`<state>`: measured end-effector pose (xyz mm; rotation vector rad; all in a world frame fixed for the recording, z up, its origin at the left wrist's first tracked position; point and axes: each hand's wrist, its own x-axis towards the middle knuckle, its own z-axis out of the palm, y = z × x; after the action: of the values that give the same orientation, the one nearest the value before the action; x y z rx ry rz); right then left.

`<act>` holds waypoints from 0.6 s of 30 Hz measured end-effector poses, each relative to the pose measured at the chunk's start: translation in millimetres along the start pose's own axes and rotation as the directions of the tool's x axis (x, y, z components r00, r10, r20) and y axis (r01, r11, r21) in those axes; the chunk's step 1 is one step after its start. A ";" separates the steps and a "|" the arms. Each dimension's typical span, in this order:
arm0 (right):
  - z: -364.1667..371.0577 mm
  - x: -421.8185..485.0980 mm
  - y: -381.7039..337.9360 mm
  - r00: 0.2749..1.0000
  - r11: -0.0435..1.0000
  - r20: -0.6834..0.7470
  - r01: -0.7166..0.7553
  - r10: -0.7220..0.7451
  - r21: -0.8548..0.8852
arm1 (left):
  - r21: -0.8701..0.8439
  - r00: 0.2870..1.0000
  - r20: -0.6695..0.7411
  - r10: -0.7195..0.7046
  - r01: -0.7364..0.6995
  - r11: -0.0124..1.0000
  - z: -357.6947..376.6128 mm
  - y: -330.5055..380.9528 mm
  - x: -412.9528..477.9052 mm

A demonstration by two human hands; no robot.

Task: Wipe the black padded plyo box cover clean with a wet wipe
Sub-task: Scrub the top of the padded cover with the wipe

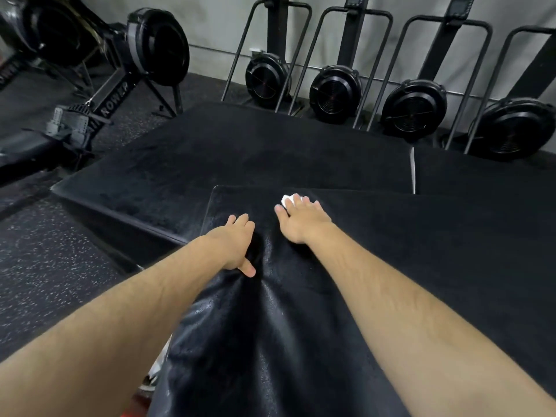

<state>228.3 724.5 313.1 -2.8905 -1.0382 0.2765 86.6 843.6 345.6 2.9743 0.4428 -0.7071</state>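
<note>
Setting: gym room, dark speckled rubber floor [54, 251], grey wall [210, 22] at the back. A rowing machine [114, 94] stands at far left. A row of upright machines with round black fan housings [335, 93] lines the wall.

Surface: a low black padded box [240, 152] lies ahead. A higher one sits nearer me, overlapping it, and carries the plyo box cover [270, 341]. The cover fills the near centre of my view, from the bottom edge up to its far edge. It is glossy black, and light streaks show along its folds.

Left hand [233, 245]: near the cover's left edge, a little short of the far-left corner. Its fingers are curled down into the material and the thumb is stretched back toward me. The cover is bunched between them, and creases fan out toward me from that grip.

Right hand [301, 219]: palm down on the cover just beside the far edge, close to the far-left corner. The fingers are straight and close together, pressing flat.

Wet wipe [287, 200]: white and crumpled, pinned under the right fingertips. Only a small part shows past them on the far-left side. I cannot tell how much lies under the palm.

The two hands are near each other but not touching.
</note>
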 end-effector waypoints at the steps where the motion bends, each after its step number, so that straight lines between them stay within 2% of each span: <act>1: -4.2 13.7 5.3 1.000 1.000 0.010 -0.010 0.011 -0.014 | -0.003 1.000 0.007 -0.003 0.003 1.000 0.1 0.9 1.4; 5: -9.8 47.5 14.7 0.999 0.998 0.016 -0.047 0.047 -0.033 | 0.044 0.999 0.031 -0.013 0.012 0.999 -3.3 8.1 5.5; 9: -3.9 41.2 12.6 1.000 1.000 -0.008 -0.001 0.001 -0.003 | 0.034 1.000 0.026 -0.009 0.008 0.999 -1.1 6.1 7.0; 13: 5.9 5.1 -10.5 0.992 0.988 -0.041 0.126 -0.122 0.095 | 0.023 1.000 0.012 -0.013 0.013 1.000 1.3 1.2 7.7; 18: 27.7 -75.4 -36.1 0.955 0.954 -0.090 0.290 -0.284 0.071 | 0.029 0.998 -0.056 -0.008 0.010 1.000 6.2 -2.8 -2.6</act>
<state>143.5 704.2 301.3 -2.6073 -1.3752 0.1820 80.9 844.9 341.3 3.0276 0.4533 -0.6375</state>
